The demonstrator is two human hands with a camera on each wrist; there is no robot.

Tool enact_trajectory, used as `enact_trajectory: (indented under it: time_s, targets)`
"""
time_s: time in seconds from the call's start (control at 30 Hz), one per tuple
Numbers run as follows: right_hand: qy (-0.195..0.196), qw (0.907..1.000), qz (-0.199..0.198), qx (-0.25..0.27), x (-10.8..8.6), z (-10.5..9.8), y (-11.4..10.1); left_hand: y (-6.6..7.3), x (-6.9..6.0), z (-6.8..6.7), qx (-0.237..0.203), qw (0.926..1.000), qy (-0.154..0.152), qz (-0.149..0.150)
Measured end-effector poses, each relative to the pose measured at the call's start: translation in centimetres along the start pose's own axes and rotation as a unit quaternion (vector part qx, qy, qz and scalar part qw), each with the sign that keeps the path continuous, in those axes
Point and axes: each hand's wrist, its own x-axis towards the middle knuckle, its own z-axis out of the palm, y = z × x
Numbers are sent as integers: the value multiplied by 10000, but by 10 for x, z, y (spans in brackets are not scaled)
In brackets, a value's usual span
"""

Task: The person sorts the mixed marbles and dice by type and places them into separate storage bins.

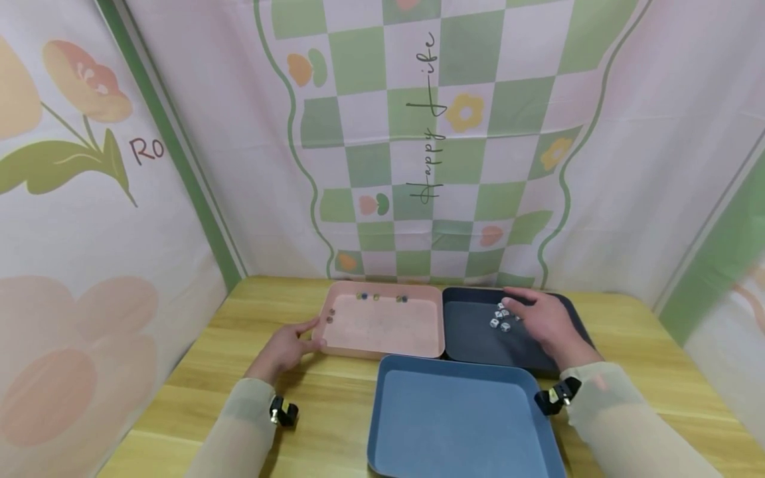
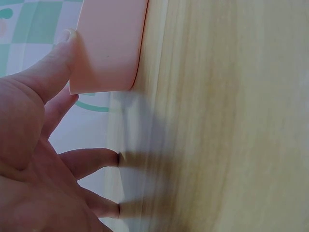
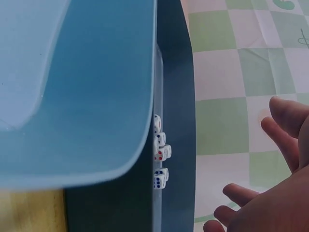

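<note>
A pink tray (image 1: 382,332) lies on the table at the far left, with several small round marble-like pieces (image 1: 402,299) near its back and left edges. My left hand (image 1: 285,346) touches its left end, thumb and forefinger at the tray's corner and the other fingers spread in the left wrist view. To the right is a dark navy tray (image 1: 478,346) holding a cluster of white dice (image 1: 505,326) with red and blue pips. Above that tray's right part hovers my right hand (image 1: 548,324), fingers extended, nothing visible in it.
A larger blue tray (image 1: 460,418) sits nearest to me, in front of the other two and touching or nearly touching them. Wood-patterned table surface (image 1: 335,425) shows around the trays. A printed curtain (image 1: 466,166) hangs behind the table.
</note>
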Motion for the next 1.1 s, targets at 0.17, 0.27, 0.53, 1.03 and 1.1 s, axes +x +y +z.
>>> enact_trajectory:
  time_s: [0.17,0.27,0.53,1.03,1.1]
  targets:
    - [56,9999,59,99,-2,-2,0,-1,0,1,-33,10000,2,25]
    - [68,9999,78,75,-3,-2,0,-2,0,1,-12,10000,-2,42]
    - [150,9997,103,177,-6,-5,-2,-2,-1,-1,25,10000,-10,43]
    - [18,9996,11,-297,-16,-16,-6,2,-1,-1,30,10000,-30,-17]
    - [-38,9963,-125,-848,-20,-18,-7,1,-1,-1,61,10000,-33,-21]
